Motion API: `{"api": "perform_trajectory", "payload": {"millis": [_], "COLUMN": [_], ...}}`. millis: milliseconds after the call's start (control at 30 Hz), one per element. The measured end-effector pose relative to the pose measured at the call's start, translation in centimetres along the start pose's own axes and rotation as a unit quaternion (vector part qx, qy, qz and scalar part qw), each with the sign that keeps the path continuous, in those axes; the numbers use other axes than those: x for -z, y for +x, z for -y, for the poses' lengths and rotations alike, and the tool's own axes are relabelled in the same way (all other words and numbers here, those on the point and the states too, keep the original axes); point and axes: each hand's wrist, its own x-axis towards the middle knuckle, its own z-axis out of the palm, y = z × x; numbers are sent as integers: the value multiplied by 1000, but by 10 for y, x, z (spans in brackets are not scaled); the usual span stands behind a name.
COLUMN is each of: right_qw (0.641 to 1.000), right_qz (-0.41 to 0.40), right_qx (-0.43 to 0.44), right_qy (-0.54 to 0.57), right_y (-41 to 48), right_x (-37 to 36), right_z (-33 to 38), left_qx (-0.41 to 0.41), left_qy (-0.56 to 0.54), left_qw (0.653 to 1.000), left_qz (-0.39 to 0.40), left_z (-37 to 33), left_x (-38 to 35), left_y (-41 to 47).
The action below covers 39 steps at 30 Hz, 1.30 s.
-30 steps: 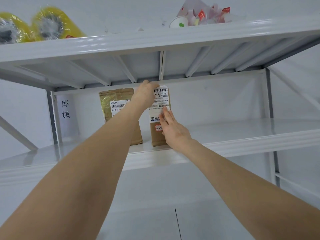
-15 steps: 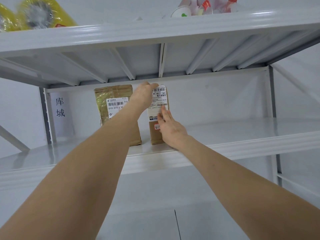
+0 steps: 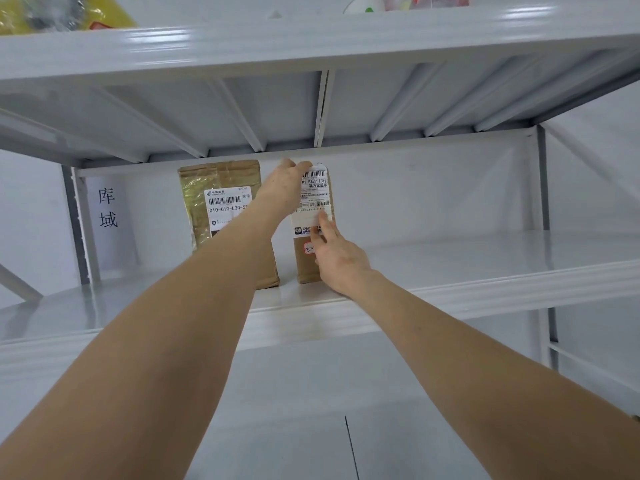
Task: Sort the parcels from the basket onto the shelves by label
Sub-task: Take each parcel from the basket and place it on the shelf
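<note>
- Where the white metal rack (image 3: pixel 542 188) fills nearly the whole frame, its upper shelf (image 3: pixel 311 39) runs across the top and its ribbed underside slopes back toward the rear wall.
- The middle shelf (image 3: pixel 485 292) crosses the centre of the frame from left to right. Both parcels stand on it left of centre, toward the back.
- The wider parcel (image 3: pixel 221 188) stands upright at centre left. It is brown with glossy tape, and its white label reads 010-010-L30. The left forearm hides its right edge.
- The narrow parcel (image 3: pixel 316 192) stands upright just to the right of the wider one, with a small gap between their bases. It is brown, and a long white barcode label covers its upper front.
- A paper sign (image 3: pixel 108 209) with two printed characters is fixed at the left end of the shelf bay.
- The right hand (image 3: pixel 341 261) lies with its fingers straight and flat against the narrow parcel's front, over the lower label.
- The left hand (image 3: pixel 287 188) grips the narrow parcel's top left corner, with its fingers curled over the top edge.
- A yellow wrapped bundle (image 3: pixel 52 10) sits in the upper left of the frame, and small packets (image 3: pixel 415 0) sit at upper right. Both are on the upper shelf.
</note>
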Motion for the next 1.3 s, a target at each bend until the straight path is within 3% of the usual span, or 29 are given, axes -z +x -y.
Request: {"api": "perform_trajectory", "payload": {"millis": [200, 867, 1100, 1300], "right_qw": [1000, 999, 1000, 997], "right_qz": [-18, -33, -9, -61], "right_qx": [5, -21, 6, 19], "right_qy": [-6, 5, 18, 43], "right_y": [-2, -49, -78, -119], "right_x": [-2, 18, 19, 25], "right_z": [-1, -6, -24, -48], "left_qx": [2, 56, 71, 77], "left_qy": [-11, -13, -10, -25], "left_qw": [999, 997, 994, 994], "left_qz": [38, 58, 78, 72], "left_z": [-3, -14, -49, -118], "left_x": [5, 17, 20, 20], "left_y": [-2, -45, -79, -138]}}
